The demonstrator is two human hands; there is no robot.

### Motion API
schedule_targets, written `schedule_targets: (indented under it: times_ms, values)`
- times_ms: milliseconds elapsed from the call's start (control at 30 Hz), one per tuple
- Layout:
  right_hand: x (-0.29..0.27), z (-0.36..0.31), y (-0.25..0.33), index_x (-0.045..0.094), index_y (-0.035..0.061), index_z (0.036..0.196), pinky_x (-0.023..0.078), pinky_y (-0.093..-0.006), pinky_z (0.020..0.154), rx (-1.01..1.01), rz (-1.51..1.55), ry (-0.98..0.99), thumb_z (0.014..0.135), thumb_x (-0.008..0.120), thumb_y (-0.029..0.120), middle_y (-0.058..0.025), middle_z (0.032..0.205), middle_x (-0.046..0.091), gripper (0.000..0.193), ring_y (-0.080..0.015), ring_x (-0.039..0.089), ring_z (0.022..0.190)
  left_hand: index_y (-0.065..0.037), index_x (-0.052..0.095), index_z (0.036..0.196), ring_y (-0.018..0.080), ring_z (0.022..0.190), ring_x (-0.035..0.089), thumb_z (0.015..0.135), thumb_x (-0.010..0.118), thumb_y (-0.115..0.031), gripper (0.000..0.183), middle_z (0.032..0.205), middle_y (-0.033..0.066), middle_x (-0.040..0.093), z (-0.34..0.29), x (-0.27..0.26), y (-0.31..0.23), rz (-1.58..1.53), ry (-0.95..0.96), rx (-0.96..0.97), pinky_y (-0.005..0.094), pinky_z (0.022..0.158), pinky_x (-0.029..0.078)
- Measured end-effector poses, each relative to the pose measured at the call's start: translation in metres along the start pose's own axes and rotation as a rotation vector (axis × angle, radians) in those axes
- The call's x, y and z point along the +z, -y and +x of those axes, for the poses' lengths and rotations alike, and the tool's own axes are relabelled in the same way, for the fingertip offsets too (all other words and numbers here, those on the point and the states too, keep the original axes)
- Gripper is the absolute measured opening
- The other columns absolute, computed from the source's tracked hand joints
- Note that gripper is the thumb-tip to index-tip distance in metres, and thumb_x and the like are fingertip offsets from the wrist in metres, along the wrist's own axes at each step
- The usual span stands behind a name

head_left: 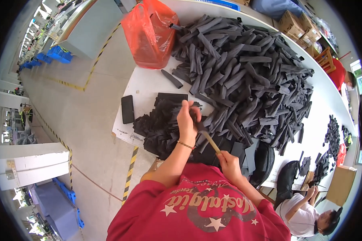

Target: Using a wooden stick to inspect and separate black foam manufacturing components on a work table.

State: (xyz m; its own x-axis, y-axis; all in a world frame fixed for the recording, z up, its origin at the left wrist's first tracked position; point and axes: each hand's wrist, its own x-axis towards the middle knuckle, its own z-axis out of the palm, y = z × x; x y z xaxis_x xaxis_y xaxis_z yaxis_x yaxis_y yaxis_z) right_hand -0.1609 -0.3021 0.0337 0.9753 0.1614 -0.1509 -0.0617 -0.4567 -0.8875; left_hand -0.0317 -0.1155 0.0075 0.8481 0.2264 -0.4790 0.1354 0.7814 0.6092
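My right hand [230,164] is closed around the lower end of a thin, pale yellowish stick [211,143]. The stick's upper end runs into a small dark fabric piece [200,127]. My left hand [186,123] has its fingers curled at that piece and seems to grip it; part of the grip is blurred. Beneath and left of my left hand lies a heap of black fabric pieces [159,124]. Beyond my hands spreads a large pile of dark grey fabric tubes [245,68]. One loose tube [171,79] lies apart from it.
A black phone [127,109] lies on the white table [126,86] near its left edge. A red plastic bag [151,44] stands at the far left. Black padded items [264,162] lie to my right. A co-worker [299,215] sits at lower right.
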Motion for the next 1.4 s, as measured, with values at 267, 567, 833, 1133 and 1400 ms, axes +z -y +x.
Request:
schedule_targets:
  times_ms: [267, 567, 833, 1133, 1400]
  values:
    - [0.008, 0.000, 0.011, 0.063, -0.0019, 0.093, 0.043, -0.0345, 0.051, 0.065, 0.084, 0.132, 0.093, 0.058, 0.009, -0.0187, 0.065, 0.057, 0.012, -0.0235, 0.056, 0.053, -0.009, 0.054, 0.076, 0.0077, 0.033, 0.026, 0.097, 0.055, -0.040, 0.037, 0.046, -0.0039, 0.034, 0.010, -0.015, -0.013, 0.014, -0.006, -0.031, 0.0239, 0.033, 0.020]
    - [-0.020, -0.005, 0.017, 0.064, 0.0023, 0.095, 0.045, -0.0286, 0.052, 0.017, -0.051, 0.021, 0.085, 0.072, 0.014, -0.0103, 0.065, 0.060, 0.018, -0.0130, 0.056, 0.055, -0.011, 0.052, 0.079, 0.0071, 0.040, 0.030, 0.100, 0.049, -0.038, 0.035, 0.054, -0.0034, 0.041, 0.035, -0.035, -0.023, -0.292, -0.090, 0.011, 0.0231, 0.038, 0.024]
    - [0.044, 0.107, 0.017, 0.063, 0.0012, 0.101, 0.042, -0.0242, 0.062, -0.150, 0.472, -0.191, 0.087, 0.069, 0.005, -0.0017, 0.077, 0.056, 0.016, -0.0078, 0.049, 0.070, -0.009, 0.050, 0.081, 0.0080, 0.042, 0.036, 0.100, 0.049, -0.031, 0.030, 0.057, -0.0006, 0.045, 0.008, -0.001, -0.016, -0.094, -0.252, 0.015, 0.0235, 0.040, 0.027]
    - [0.043, 0.118, 0.037, 0.064, 0.0017, 0.094, 0.037, -0.0203, 0.060, 0.058, 0.587, -0.140, 0.092, 0.064, 0.009, 0.0064, 0.077, 0.053, 0.008, -0.0032, 0.045, 0.069, -0.003, 0.055, 0.089, 0.0109, 0.047, 0.048, 0.099, 0.052, -0.028, 0.027, 0.064, 0.0036, 0.055, 0.006, -0.012, -0.013, 0.300, -0.130, 0.224, 0.0244, 0.044, 0.037]
    - [0.030, 0.196, 0.066, 0.061, -0.0023, 0.083, 0.039, -0.0246, 0.061, -0.161, 0.250, -0.274, 0.089, 0.063, 0.008, -0.0008, 0.073, 0.053, 0.012, -0.0083, 0.047, 0.065, -0.004, 0.047, 0.083, 0.0145, 0.048, 0.052, 0.102, 0.042, -0.030, 0.033, 0.058, 0.0057, 0.051, -0.018, -0.022, -0.026, 0.575, 0.567, -0.241, 0.0264, 0.050, 0.044]
